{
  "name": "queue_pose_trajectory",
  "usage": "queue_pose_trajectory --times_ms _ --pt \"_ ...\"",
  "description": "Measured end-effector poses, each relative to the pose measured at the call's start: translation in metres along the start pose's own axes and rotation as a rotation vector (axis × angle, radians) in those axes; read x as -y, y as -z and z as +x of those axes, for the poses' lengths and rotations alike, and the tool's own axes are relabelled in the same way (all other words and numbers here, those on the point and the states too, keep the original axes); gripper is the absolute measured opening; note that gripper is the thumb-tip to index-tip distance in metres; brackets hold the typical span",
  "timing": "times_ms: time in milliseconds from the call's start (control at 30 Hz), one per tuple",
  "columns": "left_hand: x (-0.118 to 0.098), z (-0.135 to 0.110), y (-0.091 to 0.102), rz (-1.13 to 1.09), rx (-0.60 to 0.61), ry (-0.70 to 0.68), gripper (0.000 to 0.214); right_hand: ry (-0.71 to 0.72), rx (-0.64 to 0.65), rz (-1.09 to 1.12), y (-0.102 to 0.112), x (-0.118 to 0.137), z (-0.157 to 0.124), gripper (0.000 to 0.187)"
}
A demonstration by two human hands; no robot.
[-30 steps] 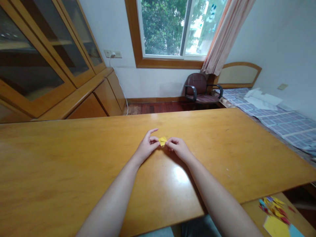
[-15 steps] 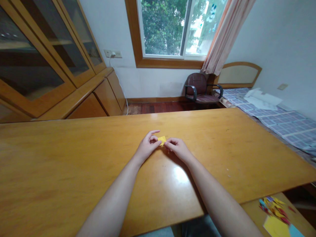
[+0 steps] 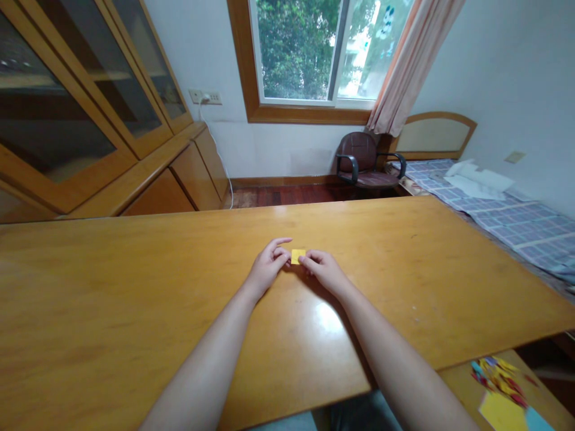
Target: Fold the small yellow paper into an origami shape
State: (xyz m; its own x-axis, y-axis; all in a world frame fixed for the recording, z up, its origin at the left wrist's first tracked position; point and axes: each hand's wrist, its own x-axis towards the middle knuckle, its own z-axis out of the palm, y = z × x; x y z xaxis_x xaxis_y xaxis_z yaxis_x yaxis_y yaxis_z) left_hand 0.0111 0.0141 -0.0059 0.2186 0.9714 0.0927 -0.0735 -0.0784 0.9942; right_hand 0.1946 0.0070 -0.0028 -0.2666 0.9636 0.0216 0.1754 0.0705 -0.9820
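A small yellow paper square is held up just above the wooden table, near the middle of the view. My right hand pinches its lower right part, thumb on the near face and fingers behind. Just left of the paper is my left hand, its index finger stretched out and the other fingers loosely curled by the thumb. Its thumb tip lies close to the paper's left edge; whether they touch I cannot tell.
At the lower right, a lower surface bears a pile of colourful folded paper pieces, a yellow sheet and a blue sheet. Beyond the table stand a maroon armchair, a bed and a glass-fronted cabinet.
The paper square has turned from tilted to level and shifted slightly right. My left thumb has come off its face, while my right hand keeps its pinch.
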Motion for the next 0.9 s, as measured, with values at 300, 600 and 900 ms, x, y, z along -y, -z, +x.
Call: queue_pose_trajectory --times_ms 300,600,900 --pt "-0.006 0.001 -0.003 0.033 -0.017 -0.009 0.047 0.03 -0.005 0.006 0.001 0.0 0.0 0.039" --pt "0.003 0.002 0.0 0.082 0.0 -0.039 0.044 0.009 -0.013 0.003 -0.002 0.0 -0.001 0.033" --pt "-0.002 0.001 -0.001 0.032 0.01 -0.018 0.044 -0.005 0.013 0.068 0.001 -0.003 0.0 0.031"
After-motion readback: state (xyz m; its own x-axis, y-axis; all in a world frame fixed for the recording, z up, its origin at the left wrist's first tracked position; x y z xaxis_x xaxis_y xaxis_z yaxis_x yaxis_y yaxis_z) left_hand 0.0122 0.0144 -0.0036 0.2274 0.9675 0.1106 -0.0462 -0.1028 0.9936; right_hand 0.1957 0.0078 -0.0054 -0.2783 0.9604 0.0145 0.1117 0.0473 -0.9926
